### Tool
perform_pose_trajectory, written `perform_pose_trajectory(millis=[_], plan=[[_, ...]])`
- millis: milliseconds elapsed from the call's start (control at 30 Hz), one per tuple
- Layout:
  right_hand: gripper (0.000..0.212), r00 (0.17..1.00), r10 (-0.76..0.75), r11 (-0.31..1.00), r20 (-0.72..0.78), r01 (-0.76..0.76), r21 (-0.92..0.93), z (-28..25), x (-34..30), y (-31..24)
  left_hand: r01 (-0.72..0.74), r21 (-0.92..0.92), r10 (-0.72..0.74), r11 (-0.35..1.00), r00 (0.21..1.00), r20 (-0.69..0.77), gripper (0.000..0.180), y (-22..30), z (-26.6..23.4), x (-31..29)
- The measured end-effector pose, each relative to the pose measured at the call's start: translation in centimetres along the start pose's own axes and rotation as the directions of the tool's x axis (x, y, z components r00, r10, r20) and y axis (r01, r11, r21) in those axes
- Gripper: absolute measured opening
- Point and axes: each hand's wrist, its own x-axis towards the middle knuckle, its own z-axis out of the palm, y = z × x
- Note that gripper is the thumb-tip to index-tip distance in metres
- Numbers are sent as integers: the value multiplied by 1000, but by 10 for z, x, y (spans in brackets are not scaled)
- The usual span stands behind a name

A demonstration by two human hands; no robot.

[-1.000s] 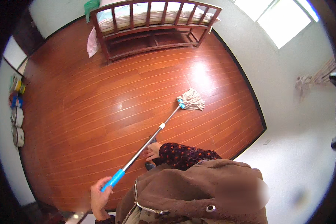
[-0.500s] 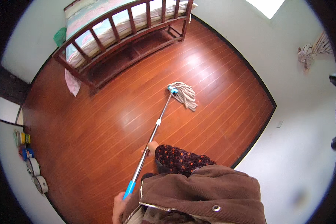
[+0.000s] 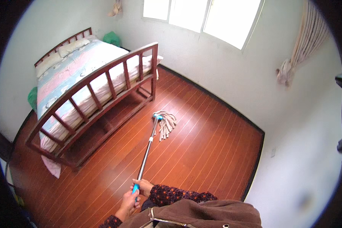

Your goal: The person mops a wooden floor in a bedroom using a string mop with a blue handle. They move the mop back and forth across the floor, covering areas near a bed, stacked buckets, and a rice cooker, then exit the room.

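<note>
Both hands are on a string mop (image 3: pixel 144 161) with a silver pole and a blue grip. My left hand (image 3: pixel 128 204) is closed round the blue grip at the lower end. Just above it, my right hand (image 3: pixel 144 186) is closed where the grip meets the pole. The pole slants up and away from me to a blue connector. Beige mop strands (image 3: pixel 168 124) fan out to the right of it on the reddish-brown wooden floor (image 3: pixel 186 159), near the bed's right foot corner.
A bed with a brown wooden frame (image 3: pixel 109 83) stands at the left, a pink cloth (image 3: pixel 51 166) hanging from its near corner. Dark skirting (image 3: pixel 212 96) runs along the white walls. Beyond are a bright window (image 3: pixel 186 14), a tied curtain (image 3: pixel 292 62) and a green bag (image 3: pixel 111 39).
My right hand has slid down the pole, close to my left hand. The mop head has moved farther out, nearer the bed. The view has tilted up, bringing in more bed and the window.
</note>
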Motion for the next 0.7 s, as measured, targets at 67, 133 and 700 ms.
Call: perform_pose_trajectory(millis=[67,133,700], plan=[[17,997,-71,990,-11,69,-124,-22,19,-72,-76,94,68,993,993,92,16,45,32,58],[17,984,-159,982,-82,148,-119,-60,8,-124,-93,358,20,929,979,203,19,68,79,100],[32,761,-642,362,92,406,-839,-287,-61,-393,-485,561,517,671,848,114,15,335,195,225]])
